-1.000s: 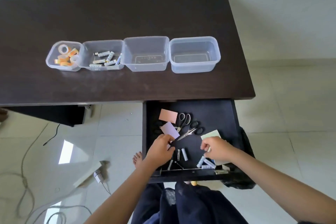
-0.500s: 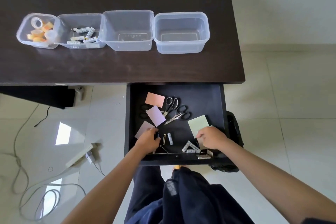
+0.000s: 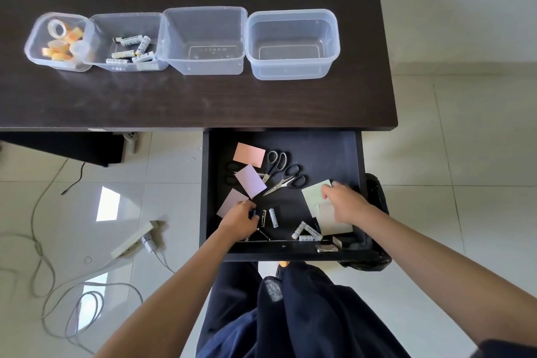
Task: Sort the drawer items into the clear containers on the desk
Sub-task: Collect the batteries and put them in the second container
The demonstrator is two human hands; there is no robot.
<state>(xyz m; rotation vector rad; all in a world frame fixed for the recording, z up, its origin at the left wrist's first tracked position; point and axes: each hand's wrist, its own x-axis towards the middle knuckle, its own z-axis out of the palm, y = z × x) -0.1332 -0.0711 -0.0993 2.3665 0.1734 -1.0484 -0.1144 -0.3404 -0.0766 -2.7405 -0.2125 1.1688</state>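
Note:
The black drawer is pulled out under the desk. In it lie an orange note pad, a purple pad, a pink pad, a green pad, two pairs of scissors and loose batteries. My left hand is curled at the front left, its fingertips closed on a small black object beside two batteries. My right hand lies palm down with spread fingers on the green pad and a beige pad.
Four clear containers stand in a row on the dark desk: one with tape rolls, one with batteries, and two empty ones. Cables and a power strip lie on the tiled floor to the left.
My right hand has moved from the batteries at the drawer's front up onto the green and beige pads. My left hand has shifted toward the front left and curled onto the black object.

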